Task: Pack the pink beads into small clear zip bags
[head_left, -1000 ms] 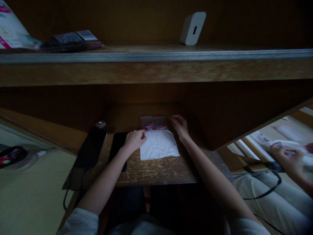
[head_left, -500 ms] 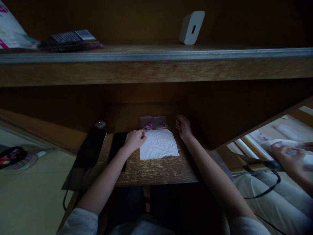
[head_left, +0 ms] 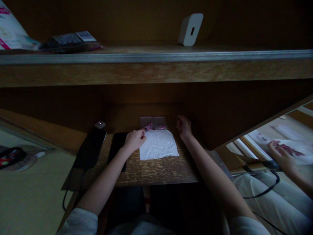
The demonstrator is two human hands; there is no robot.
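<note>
A crumpled white tissue (head_left: 158,144) lies flat on a worn wooden desk (head_left: 156,171). Just behind it sit two small clear packets (head_left: 154,123) holding pink bits. My left hand (head_left: 134,139) rests on the tissue's upper left corner, fingers curled and pinched near the left packet. My right hand (head_left: 184,126) hovers to the right of the packets, fingers curled loosely, apart from the tissue; whether it holds anything is hidden in the dim light.
Two dark phones (head_left: 91,147) lie left of my left hand, with a small white lit device (head_left: 100,124) behind them. A shelf (head_left: 156,58) overhead carries a white box (head_left: 190,29) and packages (head_left: 70,40). Another person's hand (head_left: 281,157) works at the right.
My right hand has drawn back to the right from the packets and curled up. My left hand has stayed on the tissue corner. The other person's hand moved.
</note>
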